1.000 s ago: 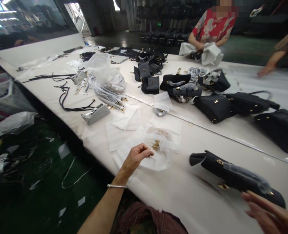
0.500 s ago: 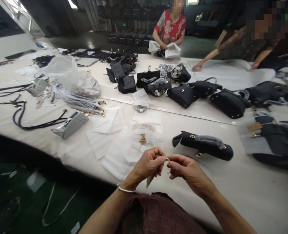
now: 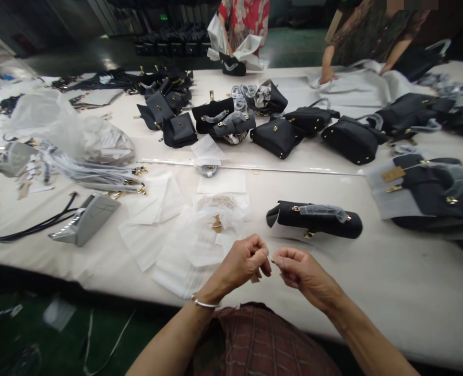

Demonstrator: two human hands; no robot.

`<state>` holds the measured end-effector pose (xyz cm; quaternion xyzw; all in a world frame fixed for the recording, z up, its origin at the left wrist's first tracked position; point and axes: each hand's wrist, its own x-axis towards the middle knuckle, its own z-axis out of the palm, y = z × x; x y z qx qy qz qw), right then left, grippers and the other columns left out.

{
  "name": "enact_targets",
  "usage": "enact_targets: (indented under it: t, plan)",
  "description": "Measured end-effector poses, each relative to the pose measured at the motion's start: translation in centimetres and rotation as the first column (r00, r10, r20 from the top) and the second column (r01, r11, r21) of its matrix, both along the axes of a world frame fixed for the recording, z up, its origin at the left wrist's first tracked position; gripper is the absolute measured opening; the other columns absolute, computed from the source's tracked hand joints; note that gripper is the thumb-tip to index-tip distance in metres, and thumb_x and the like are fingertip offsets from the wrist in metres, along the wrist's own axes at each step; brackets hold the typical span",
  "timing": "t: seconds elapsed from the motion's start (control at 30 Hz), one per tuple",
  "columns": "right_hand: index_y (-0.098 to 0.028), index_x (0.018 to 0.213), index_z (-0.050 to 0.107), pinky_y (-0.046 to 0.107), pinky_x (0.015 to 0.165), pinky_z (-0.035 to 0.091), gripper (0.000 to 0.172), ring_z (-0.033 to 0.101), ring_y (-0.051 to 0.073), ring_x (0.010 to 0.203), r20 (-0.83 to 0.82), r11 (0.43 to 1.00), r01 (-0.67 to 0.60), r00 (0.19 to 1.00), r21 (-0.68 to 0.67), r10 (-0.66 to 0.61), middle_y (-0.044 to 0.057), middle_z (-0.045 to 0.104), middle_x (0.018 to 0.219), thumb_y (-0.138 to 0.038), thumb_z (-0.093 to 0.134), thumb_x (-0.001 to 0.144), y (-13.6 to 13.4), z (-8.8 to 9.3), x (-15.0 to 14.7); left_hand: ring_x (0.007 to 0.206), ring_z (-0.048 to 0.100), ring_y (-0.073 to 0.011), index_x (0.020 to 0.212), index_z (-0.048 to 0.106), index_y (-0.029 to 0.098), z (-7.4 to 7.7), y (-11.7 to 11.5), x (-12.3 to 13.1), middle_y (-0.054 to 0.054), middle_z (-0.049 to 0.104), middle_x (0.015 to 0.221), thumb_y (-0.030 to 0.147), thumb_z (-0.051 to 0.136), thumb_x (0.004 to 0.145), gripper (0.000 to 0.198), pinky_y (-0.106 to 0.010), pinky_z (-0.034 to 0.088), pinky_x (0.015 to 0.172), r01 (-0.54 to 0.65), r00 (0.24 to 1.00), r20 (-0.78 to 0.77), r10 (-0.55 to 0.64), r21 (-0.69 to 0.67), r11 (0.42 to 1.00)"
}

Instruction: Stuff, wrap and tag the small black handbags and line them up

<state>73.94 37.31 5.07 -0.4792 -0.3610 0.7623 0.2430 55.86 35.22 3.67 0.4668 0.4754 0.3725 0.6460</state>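
Observation:
My left hand (image 3: pixel 249 261) is closed in a pinch on a hang tag with a thin, pale string. Only a small tan part of the hang tag (image 3: pixel 255 279) shows below its fingers. Close by on the right, my right hand (image 3: pixel 299 269) pinches thumb against forefinger at the string, of which only a trace shows in the narrow gap. Just beyond the hands, a black handbag (image 3: pixel 321 220) lies on the table, its handle (image 3: pixel 321 210) wrapped in clear film. White tissue sheets (image 3: pixel 184 261) and a clear bag with tan tags (image 3: pixel 216 223) lie beyond my left hand.
Several black handbags (image 3: pixel 276 137) cross the middle of the white table (image 3: pixel 403 292). At the left are film-wrapped straps (image 3: pixel 86 175) and a grey triangular piece (image 3: pixel 84 219). A tagged black bag (image 3: pixel 430 193) lies right. Two people (image 3: pixel 247 23) handle white sheets opposite.
The view has tipped down and shifted right. My hands have moved slightly apart, and less of the hang tag shows under my left hand. Opposite, a black bag shows below the person's white sheet.

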Motion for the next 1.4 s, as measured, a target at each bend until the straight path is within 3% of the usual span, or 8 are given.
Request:
enact_targets:
  t: [0.3, 0.47, 0.67, 0.77, 0.9, 1.1, 1.23, 1.4]
  plan:
    - [-0.018, 0.070, 0.058, 0.023, 0.048, 0.023, 0.028, 0.031, 0.006, 0.050, -0.204, 0.992, 0.045, 0.977, -0.115, -0.068, -0.006, 0.044, 0.056, -0.034, 0.081, 0.071, 0.9, -1.3, 2.6, 0.041, 0.046, -0.0081, 0.086, 0.043, 0.021, -0.5, 2.1, 1.3, 0.006, 0.056, 0.057, 0.041, 0.041, 0.097, 0.022, -0.017, 0.035, 0.043, 0.018, 0.992, -0.123, -0.018, -0.006, 1.000]
    - [-0.018, 0.073, 0.067, 0.031, 0.086, 0.046, 0.020, 0.056, 0.019, 0.098, -0.295, 0.980, 0.172, 0.936, -0.098, -0.193, 0.006, 0.065, 0.103, -0.035, 0.077, 0.076, 0.6, -1.7, 3.5, 0.051, 0.045, -0.0118, 0.088, 0.044, 0.021, -3.2, 2.5, 2.9, 0.006, 0.046, 0.060, 0.033, 0.036, 0.098, 0.018, -0.023, 0.032, 0.053, 0.006, 0.894, -0.442, 0.074, 0.177, 0.984]
    - [-0.022, 0.069, 0.067, 0.027, 0.082, 0.049, 0.019, 0.056, 0.014, 0.086, -0.296, 0.826, 0.561, 0.780, -0.059, -0.551, -0.001, 0.063, 0.085, -0.035, 0.081, 0.073, 1.6, -2.5, 4.3, 0.053, 0.049, -0.0130, 0.093, 0.046, 0.021, -4.4, 3.4, 5.7, 0.005, 0.050, 0.060, 0.027, 0.035, 0.100, 0.014, -0.024, 0.034, 0.055, 0.153, 0.897, -0.437, -0.065, 0.168, 0.974]
    - [-0.021, 0.066, 0.067, 0.032, 0.083, 0.053, 0.025, 0.059, 0.018, 0.093, -0.296, 0.730, 0.637, 0.668, -0.248, -0.683, 0.000, 0.065, 0.089, -0.036, 0.087, 0.062, 2.6, -2.2, 4.9, 0.053, 0.052, -0.0125, 0.095, 0.047, 0.021, -3.5, 4.3, 6.1, 0.005, 0.055, 0.062, 0.027, 0.036, 0.101, 0.014, -0.023, 0.036, 0.054, 0.258, 0.871, -0.467, -0.149, 0.178, 0.950]
    - [-0.020, 0.065, 0.065, 0.027, 0.067, 0.055, 0.027, 0.051, 0.008, 0.061, -0.314, 0.648, 0.636, 0.568, -0.420, -0.761, -0.005, 0.052, 0.066, -0.034, 0.088, 0.063, 3.8, -1.8, 5.6, 0.071, 0.059, -0.0144, 0.094, 0.054, 0.020, -1.7, 6.7, 5.5, -0.001, 0.064, 0.081, 0.029, 0.042, 0.102, 0.017, -0.024, 0.044, 0.066, 0.390, 0.844, -0.525, -0.108, 0.464, 0.795]
    - [-0.021, 0.092, 0.068, 0.015, 0.038, 0.031, 0.032, 0.034, 0.003, 0.048, -0.093, 0.738, 0.662, 0.733, -0.133, -0.674, -0.004, 0.055, 0.071, -0.035, 0.085, 0.069, 5.9, -1.2, 6.0, 0.095, 0.061, -0.0166, 0.107, 0.063, 0.019, -0.1, 14.2, 5.6, -0.006, 0.065, 0.100, 0.019, 0.045, 0.100, 0.019, -0.029, 0.049, 0.087, 0.133, 0.937, -0.329, 0.113, 0.640, 0.757]
    - [-0.023, 0.087, 0.065, 0.019, 0.042, 0.036, 0.030, 0.041, 0.006, 0.051, -0.025, 0.806, 0.591, 0.806, -0.016, -0.592, -0.002, 0.061, 0.076, -0.041, 0.082, 0.071, 7.6, -0.8, 5.3, 0.110, 0.061, -0.0157, 0.126, 0.061, 0.027, -0.1, 18.3, 6.7, -0.005, 0.062, 0.124, 0.014, 0.047, 0.098, 0.034, -0.027, 0.048, 0.096, 0.349, 0.921, -0.363, -0.143, 0.599, 0.721]
    - [-0.020, 0.087, 0.065, 0.022, 0.043, 0.034, 0.027, 0.040, 0.006, 0.049, 0.031, 0.900, 0.434, 0.900, 0.042, -0.435, 0.000, 0.061, 0.075, -0.044, 0.075, 0.079, 9.4, -0.9, 5.3, 0.097, 0.066, -0.0163, 0.112, 0.069, 0.022, -0.5, 20.3, 7.0, -0.004, 0.070, 0.107, 0.021, 0.052, 0.098, 0.023, -0.024, 0.049, 0.087, 0.601, 0.780, -0.553, -0.294, 0.529, 0.598]
